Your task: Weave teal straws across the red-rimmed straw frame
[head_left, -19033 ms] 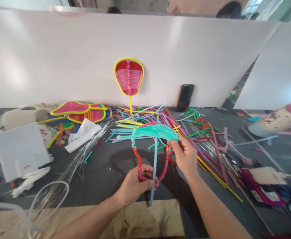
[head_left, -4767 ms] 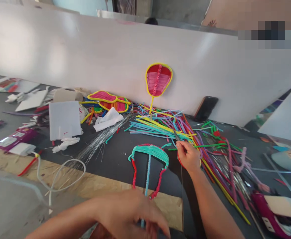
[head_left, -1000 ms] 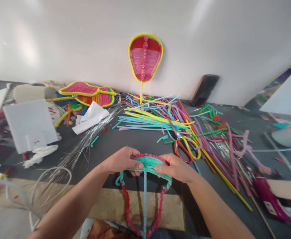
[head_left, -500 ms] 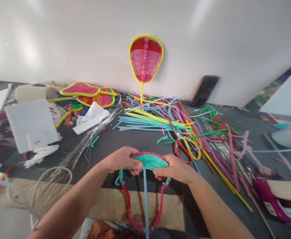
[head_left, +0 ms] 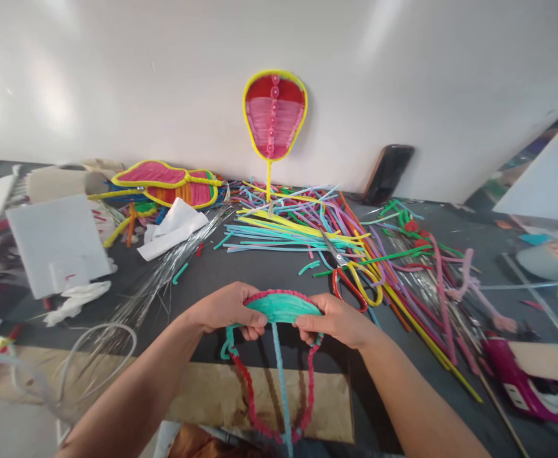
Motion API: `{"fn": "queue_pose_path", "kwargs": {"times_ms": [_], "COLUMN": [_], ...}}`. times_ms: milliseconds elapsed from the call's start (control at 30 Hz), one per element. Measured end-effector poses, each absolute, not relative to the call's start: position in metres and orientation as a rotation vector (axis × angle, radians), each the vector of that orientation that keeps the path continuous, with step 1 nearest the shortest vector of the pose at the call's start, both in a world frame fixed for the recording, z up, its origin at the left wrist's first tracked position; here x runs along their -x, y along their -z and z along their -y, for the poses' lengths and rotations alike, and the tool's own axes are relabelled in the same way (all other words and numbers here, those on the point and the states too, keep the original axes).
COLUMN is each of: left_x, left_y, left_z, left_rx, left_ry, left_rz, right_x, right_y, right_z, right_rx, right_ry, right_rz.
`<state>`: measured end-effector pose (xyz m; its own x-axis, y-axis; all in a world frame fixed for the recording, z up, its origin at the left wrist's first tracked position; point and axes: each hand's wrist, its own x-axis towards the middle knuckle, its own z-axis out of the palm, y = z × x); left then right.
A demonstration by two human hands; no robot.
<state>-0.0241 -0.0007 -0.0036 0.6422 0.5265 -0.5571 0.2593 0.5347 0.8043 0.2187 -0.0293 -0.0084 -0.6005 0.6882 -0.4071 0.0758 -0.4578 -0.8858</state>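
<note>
Pale-blue stem (head_left: pixel 279 362) tip has swung slightly right. Teal-and-pink frame (head_left: pixel 280 306) held over table's (head_left: pixel 231 270) near edge; left hand (head_left: pixel 231 308), right hand (head_left: pixel 338 321) clamped on teal band. Probably light, springy, crushable; grip wrapped rim.

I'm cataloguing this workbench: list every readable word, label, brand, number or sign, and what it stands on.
No text can be read.
White square sheet: reddish mark low down, too small.
Pale cylindrical container: reddish print, too blurred.
Magenta plastic device: any markings too blurred.
</note>
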Motion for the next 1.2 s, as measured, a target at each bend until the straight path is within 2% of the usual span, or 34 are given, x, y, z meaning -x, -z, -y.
{"fn": "queue_pose_path", "kwargs": {"times_ms": [367, 767, 1200], "left_x": [0.023, 0.014, 0.013], "left_y": [-0.003, -0.006, 0.001], "left_z": [-0.001, 0.003, 0.004], "left_rx": [-0.731, -0.751, -0.789], "left_ry": [-0.710, -0.720, -0.750], "left_rz": [-0.879, -0.997, -1.057], "right_x": [-0.237, -0.241, -0.234], "right_y": [0.008, 0.011, 0.017], "right_z": [0.019, 0.015, 0.017], "right_rx": [1.173, 1.089, 1.192], "right_ry": [-1.682, -1.696, -1.537], "right_rz": [1.015, 1.035, 1.254]}}
